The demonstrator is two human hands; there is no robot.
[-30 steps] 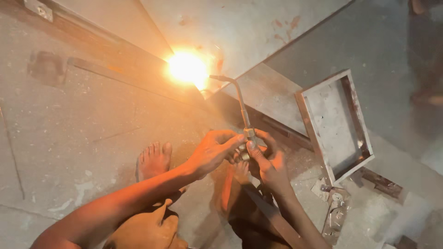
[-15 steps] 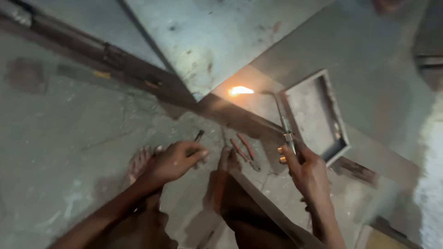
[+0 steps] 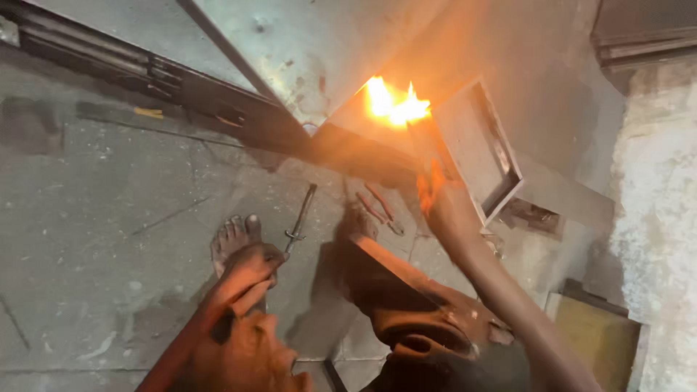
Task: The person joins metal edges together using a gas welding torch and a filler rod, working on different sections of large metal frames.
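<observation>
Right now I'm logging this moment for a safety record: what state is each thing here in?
Torch flame: lit, burning bright orange.
Right hand: raised, gripping the torch below the flame.
Left hand: lowered near the bare foot, touching a thin metal rod.
Pliers: lying on the floor, unheld.
Metal frame: lying tilted, empty.

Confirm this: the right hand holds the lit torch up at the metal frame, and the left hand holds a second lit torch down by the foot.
Not quite. In the head view the left hand rests by the foot holding no lit torch; the only flame is up at the metal frame, where the right hand is raised.
</observation>
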